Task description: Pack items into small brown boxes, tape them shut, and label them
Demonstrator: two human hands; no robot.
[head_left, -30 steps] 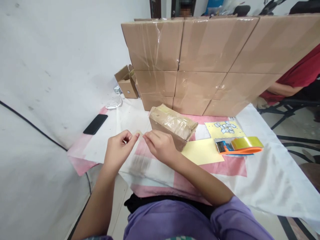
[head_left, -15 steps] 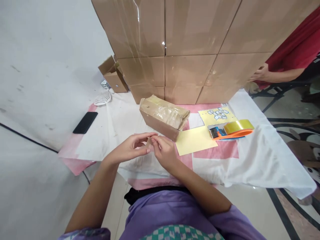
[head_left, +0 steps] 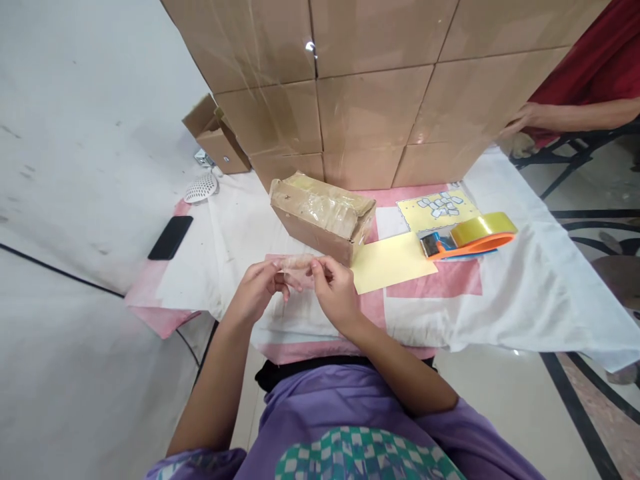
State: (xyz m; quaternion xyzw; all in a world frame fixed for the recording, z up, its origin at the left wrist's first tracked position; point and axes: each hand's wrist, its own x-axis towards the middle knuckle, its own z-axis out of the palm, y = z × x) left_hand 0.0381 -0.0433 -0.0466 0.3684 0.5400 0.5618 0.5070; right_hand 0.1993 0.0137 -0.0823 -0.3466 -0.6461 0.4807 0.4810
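Observation:
My left hand point(head_left: 260, 290) and my right hand point(head_left: 336, 290) are close together over the table's near edge, each pinching an end of a clear strip of tape point(head_left: 299, 263) stretched between them. Just beyond the hands lies a small brown cardboard box point(head_left: 320, 217) wrapped in clear tape. A yellow sheet of paper point(head_left: 393, 265) lies to the right of my right hand. Further right rests an orange tape dispenser point(head_left: 467, 237) with a yellowish roll.
A wall of stacked cardboard boxes point(head_left: 380, 87) stands at the back. A black phone point(head_left: 171, 237), a white perforated disc point(head_left: 201, 189) and an open small carton point(head_left: 216, 137) sit at left. A yellow sticker sheet point(head_left: 437, 205) lies by the dispenser. Another person's arm point(head_left: 560, 117) shows at right.
My hands came together from slightly apart and now hold a tape strip between them. The camera tilted down, so the box wall fills more of the top.

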